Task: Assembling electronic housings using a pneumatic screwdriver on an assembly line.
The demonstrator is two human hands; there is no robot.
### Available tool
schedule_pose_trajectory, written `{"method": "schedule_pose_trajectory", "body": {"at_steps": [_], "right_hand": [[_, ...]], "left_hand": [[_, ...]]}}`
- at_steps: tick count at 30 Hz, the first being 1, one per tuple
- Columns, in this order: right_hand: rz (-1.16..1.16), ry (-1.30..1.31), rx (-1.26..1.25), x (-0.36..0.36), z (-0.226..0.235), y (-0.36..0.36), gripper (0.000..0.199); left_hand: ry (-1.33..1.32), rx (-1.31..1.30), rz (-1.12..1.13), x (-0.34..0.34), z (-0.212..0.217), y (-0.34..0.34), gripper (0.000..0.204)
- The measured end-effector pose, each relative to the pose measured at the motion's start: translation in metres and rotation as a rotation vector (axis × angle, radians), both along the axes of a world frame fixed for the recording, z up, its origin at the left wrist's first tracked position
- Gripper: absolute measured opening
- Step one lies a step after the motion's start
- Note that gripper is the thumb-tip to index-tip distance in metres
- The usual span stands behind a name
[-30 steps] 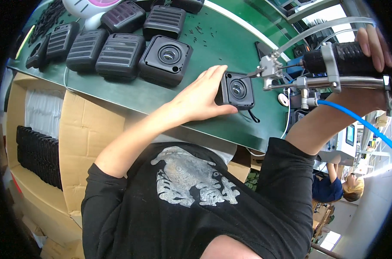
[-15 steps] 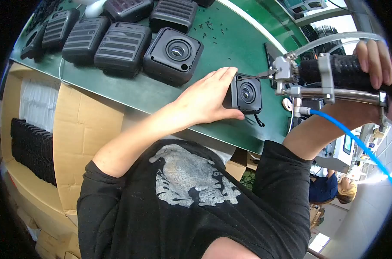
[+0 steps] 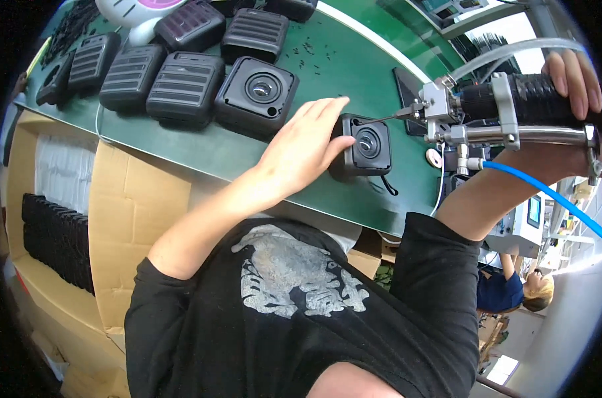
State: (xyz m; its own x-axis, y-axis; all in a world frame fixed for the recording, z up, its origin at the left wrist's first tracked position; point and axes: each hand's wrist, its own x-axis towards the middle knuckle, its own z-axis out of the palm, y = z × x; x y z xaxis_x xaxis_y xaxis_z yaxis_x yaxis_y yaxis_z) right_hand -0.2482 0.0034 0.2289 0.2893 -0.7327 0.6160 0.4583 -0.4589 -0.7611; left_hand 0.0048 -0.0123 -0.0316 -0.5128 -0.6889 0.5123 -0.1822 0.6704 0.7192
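My left hand point(image 3: 299, 147) holds a small black box-shaped speaker point(image 3: 375, 161) from its left side. The fingers reach along its far left edge, and the thumb lies on its upper face beside the round driver. A short black strap hangs from the speaker's near corner. At the right, the fingers of my right hand point(image 3: 575, 81) wrap around the black body of a screwdriver with an air hose and feed tube point(image 3: 523, 101). Its thin bit reaches left to the speaker's far left corner, by a screw hole. Whether a screw is on the tip is too small to tell.
Several black speakers point(image 3: 185, 86) stand at the left of the green table point(image 3: 211, 151), with loose black screws point(image 3: 314, 56) behind them. A cardboard box point(image 3: 138, 232) with dark parts is at the lower left. A blue hose point(image 3: 533, 189) crosses the right, where another person point(image 3: 503, 288) is visible.
My left thumb has moved from the speaker's near edge onto its upper face. The speaker and bit appear slightly farther left; the whole view has shifted a little.
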Motion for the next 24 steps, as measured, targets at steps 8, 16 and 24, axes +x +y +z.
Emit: {"method": "schedule_pose_trajectory", "body": {"at_steps": [8, 16, 24], "right_hand": [[-0.041, 0.016, 0.026, 0.030, -0.003, 0.012, 0.060], [-0.111, 0.037, 0.025, 0.022, 0.009, 0.017, 0.058], [-0.161, 0.230, -0.041, 0.032, 0.014, 0.009, 0.051]], "left_hand": [[0.222, -0.141, -0.033, -0.004, 0.010, 0.001, 0.024], [-0.143, -0.403, 0.051, -0.006, 0.030, -0.024, 0.010], [-0.497, -0.271, 0.048, -0.014, 0.033, -0.022, 0.063]]}}
